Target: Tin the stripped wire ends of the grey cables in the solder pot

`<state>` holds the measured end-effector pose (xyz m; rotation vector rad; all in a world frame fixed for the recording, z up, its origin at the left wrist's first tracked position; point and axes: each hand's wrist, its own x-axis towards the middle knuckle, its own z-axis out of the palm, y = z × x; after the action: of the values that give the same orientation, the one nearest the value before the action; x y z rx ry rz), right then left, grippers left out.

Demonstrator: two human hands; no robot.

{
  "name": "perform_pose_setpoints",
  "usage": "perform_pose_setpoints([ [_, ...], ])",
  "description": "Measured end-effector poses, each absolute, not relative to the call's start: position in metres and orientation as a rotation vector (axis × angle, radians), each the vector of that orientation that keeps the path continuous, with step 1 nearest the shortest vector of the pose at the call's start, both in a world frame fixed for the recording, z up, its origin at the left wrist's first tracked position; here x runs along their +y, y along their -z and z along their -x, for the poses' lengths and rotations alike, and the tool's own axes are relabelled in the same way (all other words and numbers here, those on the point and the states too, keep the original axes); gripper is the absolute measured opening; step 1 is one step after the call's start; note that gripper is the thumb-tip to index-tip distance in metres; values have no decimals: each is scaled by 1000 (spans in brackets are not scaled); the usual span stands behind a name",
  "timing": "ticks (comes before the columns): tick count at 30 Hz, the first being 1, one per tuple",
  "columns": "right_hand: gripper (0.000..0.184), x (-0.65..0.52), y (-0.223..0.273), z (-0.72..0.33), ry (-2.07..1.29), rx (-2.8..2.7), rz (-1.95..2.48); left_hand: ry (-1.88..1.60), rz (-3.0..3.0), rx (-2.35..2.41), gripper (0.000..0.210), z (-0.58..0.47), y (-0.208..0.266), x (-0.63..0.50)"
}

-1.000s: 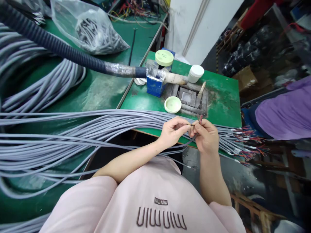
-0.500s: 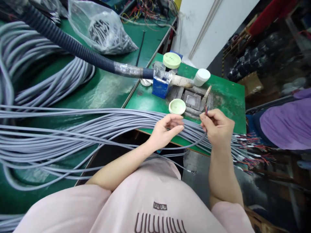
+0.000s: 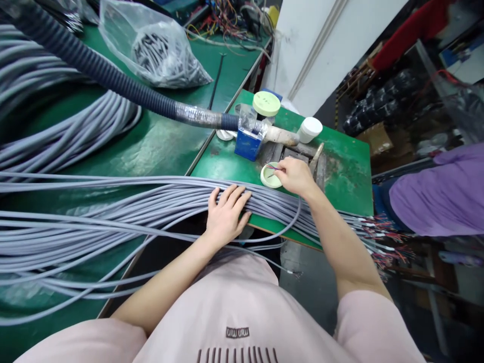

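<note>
Left hand: fingers spread, palm down, lying across the grey cable bundle near the edge of the green table
Right hand: thumb and fingers pinched on the end of one grey cable, which curves down below the hand and runs off to the left
Bare wires: thin, some reddish, poking out of the right hand's grip over the pale-green dish; whether their tips touch its inside I cannot tell
Bundle ends: stripped, red and dark wires fanning out beyond the right forearm
Blue box: behind the dish, with the dark ribbed hose running over its top
White tub: lidded, upright, beyond the right hand
Clear bag: on the far left table, holding short grey pieces
Co-worker: at the right, in purple clothing
</note>
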<state>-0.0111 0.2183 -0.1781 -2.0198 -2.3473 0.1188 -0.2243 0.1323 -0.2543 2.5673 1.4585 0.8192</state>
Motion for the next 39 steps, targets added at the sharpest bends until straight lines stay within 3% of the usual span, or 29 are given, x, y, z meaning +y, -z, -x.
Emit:
perform_pose_setpoints([
  [15,30,215,187,18,49,-2467,2166,-815,-2567,1461,43,225,255,133],
  [25,27,222,159,-35,203,-2090,2265,-754,-2535,1418,47,227,249,134],
  [39,32,241,197,-52,196,-2052,2528,-739,-2533,1409,49,227,249,134],
])
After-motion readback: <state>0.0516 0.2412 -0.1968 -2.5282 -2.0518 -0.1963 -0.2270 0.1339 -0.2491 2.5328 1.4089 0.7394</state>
